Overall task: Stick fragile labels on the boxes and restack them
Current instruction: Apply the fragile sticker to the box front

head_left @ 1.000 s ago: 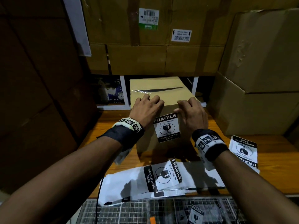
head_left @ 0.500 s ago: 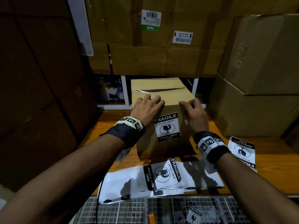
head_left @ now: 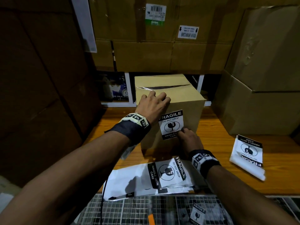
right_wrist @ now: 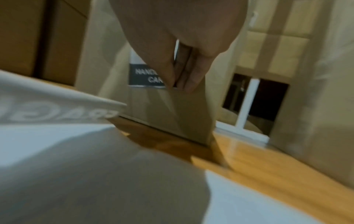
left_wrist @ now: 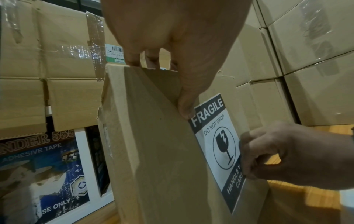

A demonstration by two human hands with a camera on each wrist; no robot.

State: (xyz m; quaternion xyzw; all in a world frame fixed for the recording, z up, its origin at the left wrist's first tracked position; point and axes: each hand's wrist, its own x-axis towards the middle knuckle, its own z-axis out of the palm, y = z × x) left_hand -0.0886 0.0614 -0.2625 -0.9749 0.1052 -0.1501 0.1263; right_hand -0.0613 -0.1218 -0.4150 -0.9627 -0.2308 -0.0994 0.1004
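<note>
A small cardboard box (head_left: pixel 183 96) stands on the wooden table (head_left: pixel 217 125), with a black-and-white FRAGILE label (head_left: pixel 170 124) flat on its near face. My left hand (head_left: pixel 154 104) grips the box's top front edge: the fingers curl over the top and the thumb (left_wrist: pixel 186 109) lies on the front beside the label's upper left corner (left_wrist: pixel 193 119). My right hand (head_left: pixel 186 135) is low on the same face. Its bunched fingertips (right_wrist: pixel 184 81) press on the label's lower right corner, covering part of the bottom text. The right wrist view is blurred.
Loose label sheets (head_left: pixel 165 174) lie on the table in front of the box, and another sheet (head_left: pixel 246 155) lies to the right. A wire mesh basket (head_left: pixel 129 210) holding a label sits at the near edge. Large cartons rise behind (head_left: pixel 146 54), right (head_left: pixel 259 88) and left (head_left: pixel 40 78).
My right hand has left the box's top front edge and dropped to the label's lower right corner. The left hand keeps its hold on the top edge.
</note>
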